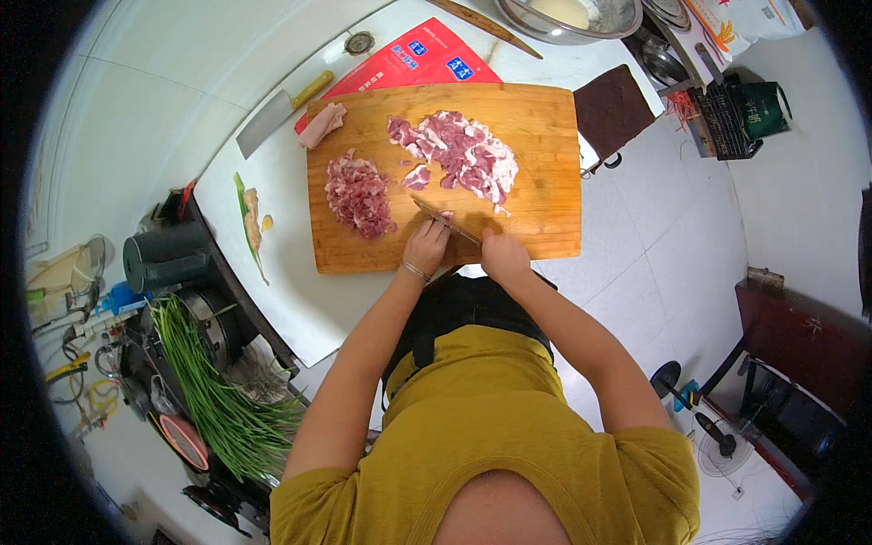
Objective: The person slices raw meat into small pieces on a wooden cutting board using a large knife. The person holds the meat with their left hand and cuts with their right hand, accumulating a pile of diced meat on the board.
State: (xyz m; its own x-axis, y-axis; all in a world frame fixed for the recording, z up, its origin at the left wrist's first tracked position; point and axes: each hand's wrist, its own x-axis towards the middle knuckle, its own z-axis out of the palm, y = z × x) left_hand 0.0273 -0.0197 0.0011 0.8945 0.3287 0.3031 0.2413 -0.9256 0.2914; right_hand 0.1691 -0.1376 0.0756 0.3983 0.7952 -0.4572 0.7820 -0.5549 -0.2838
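A wooden cutting board (545, 136) lies on a white table. On it sit a pile of finely cut meat (359, 193), a wider spread of sliced meat (465, 150) and a pale uncut piece (322, 124) at the far left corner. My right hand (502, 254) grips the handle of a knife (442, 221) whose blade lies across the board's near edge. My left hand (425, 245), a thin bracelet on its wrist, presses a small piece of meat by the blade.
A cleaver (277, 113) with a yellow handle lies left of the board, next to a red packet (413, 59). A metal bowl (563, 18) stands at the back. Green chives (218, 391) lie over pots at my left. A fan (704, 422) stands on the tiled floor at right.
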